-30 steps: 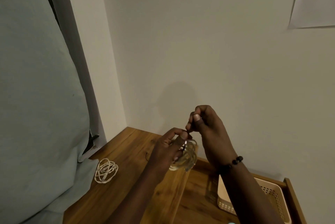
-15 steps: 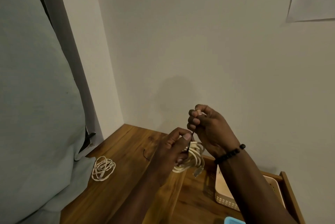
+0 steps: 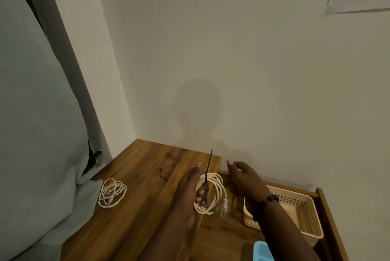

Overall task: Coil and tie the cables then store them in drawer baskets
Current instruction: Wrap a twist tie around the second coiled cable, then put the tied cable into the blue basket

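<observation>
Two baskets sit in the open drawer (image 3: 326,208) at right: a beige perforated basket (image 3: 304,216), its visible interior holding nothing, and a blue basket (image 3: 262,251), cut off at the lower edge, contents not visible. Left hand (image 3: 190,193) curls its fingers through a coiled white cable (image 3: 213,194), held above the wooden top (image 3: 137,176); a dark tie (image 3: 209,163) stands up from the coil. Right hand (image 3: 242,180) hovers just beside, fingers loosely spread. A second coiled cable (image 3: 113,192) lies at left.
</observation>
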